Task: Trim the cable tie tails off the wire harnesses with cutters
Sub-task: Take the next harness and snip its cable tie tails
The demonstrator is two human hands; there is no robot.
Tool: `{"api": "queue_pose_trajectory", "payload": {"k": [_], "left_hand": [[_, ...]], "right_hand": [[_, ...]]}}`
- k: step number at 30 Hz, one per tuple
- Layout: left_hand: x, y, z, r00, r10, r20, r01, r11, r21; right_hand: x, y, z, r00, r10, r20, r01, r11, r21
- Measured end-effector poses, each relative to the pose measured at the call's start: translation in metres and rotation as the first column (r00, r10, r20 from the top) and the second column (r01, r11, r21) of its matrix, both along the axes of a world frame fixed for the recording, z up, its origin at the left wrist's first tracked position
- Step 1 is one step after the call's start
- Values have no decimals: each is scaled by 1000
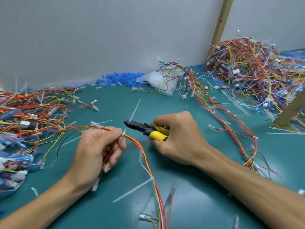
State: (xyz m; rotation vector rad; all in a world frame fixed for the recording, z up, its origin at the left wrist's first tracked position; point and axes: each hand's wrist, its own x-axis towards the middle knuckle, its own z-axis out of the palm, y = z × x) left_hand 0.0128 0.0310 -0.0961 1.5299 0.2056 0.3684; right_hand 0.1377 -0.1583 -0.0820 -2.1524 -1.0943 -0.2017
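Observation:
My left hand (97, 149) pinches a wire harness (145, 156) of red, yellow and orange wires at a white cable tie head (123, 133). My right hand (178, 138) grips yellow-handled cutters (148, 128) whose black jaws point left, just above and right of that tie. A long white tie tail (135, 110) rises from the jaw tips. Lower on the same harness another tie (152, 178) carries a long white tail (132, 190) lying on the mat.
A green mat (206, 204) covers the table. One pile of harnesses (29, 116) lies at the left and a bigger pile (252, 70) at the back right beside a wooden post (219, 25). Blue connectors (120, 79) and a plastic bag (158, 81) sit by the wall.

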Motion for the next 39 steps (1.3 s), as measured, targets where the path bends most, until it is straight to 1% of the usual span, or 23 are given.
{"api": "queue_pose_trajectory", "payload": {"k": [4,6,8,9,11,13,14,16,18,20,24,34,39], "left_hand": [[-2,-1,4,999,-51,10,52,995,-87],[-3,1,9,995,-100,6,100,980,-172],[-5,8,14,985,-172,-12,162,944,-288],[-6,12,16,977,-213,-21,193,920,-341],[-6,16,17,962,-270,-26,239,888,-392],[-6,16,15,968,-250,-12,230,908,-349],[-4,14,14,973,-232,1,220,924,-312],[-2,10,10,977,-213,23,212,945,-248],[-3,8,8,980,-199,31,201,957,-211],[-5,7,7,985,-167,45,172,971,-168],[-11,3,8,990,-104,92,111,991,-70],[-17,-4,8,987,-111,117,110,994,19],[-17,-5,6,986,-56,156,45,996,73]], "right_hand": [[3,-1,3,1000,-4,31,4,1000,-14],[4,0,4,999,10,38,-9,1000,-16],[4,1,4,998,26,57,-26,1000,-13],[5,1,4,998,14,63,-15,1000,13],[13,-2,5,998,-67,-2,67,987,144],[24,-6,7,988,-127,-85,144,960,239],[27,-8,9,986,-131,-103,153,959,240],[27,-10,10,989,-89,-121,110,977,182],[22,-9,10,992,-17,-126,29,995,97],[16,-8,13,997,50,-64,-48,999,25],[1,-2,19,986,162,30,-161,987,-19],[-1,-6,19,966,243,84,-236,968,-87],[-1,-8,21,955,260,143,-249,964,-95]]}}
